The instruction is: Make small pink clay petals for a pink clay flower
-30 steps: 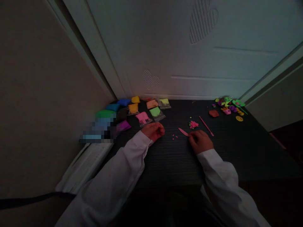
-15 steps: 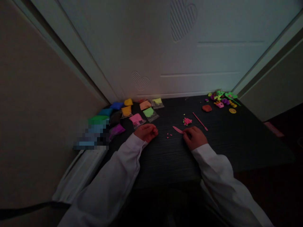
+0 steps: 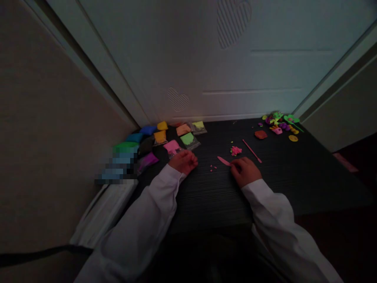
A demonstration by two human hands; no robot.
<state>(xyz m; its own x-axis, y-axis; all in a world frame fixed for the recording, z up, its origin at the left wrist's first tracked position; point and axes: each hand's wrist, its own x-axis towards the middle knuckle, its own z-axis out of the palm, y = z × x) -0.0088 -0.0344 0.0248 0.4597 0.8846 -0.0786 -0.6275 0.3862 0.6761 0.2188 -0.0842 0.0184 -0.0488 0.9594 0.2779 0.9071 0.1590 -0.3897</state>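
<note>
My right hand (image 3: pixel 246 171) is closed on the handle end of a pink plastic clay knife (image 3: pixel 224 161), its blade pointing left just above the dark table. Left of the blade lie a few tiny pink clay bits (image 3: pixel 211 168). My left hand (image 3: pixel 185 162) has its fingers curled together; anything inside them is hidden. Beyond the right hand sits a small cluster of pink and green clay pieces (image 3: pixel 236 151). Beside that cluster, a thin pink modelling stick (image 3: pixel 252 151) rests slantwise.
Bags of coloured clay, such as a pink one (image 3: pixel 172 147) and a light green one (image 3: pixel 188 139), line the back left. A reddish clay lump (image 3: pixel 260 135) and several finished clay shapes (image 3: pixel 277 122) lie at the back right. A white door (image 3: pixel 176 51) stands behind the table (image 3: pixel 206 204).
The whole view has shifted slightly, so everything appears a little further right. The left hand's fingers have moved slightly; the right hand keeps its hold on the clay knife.
</note>
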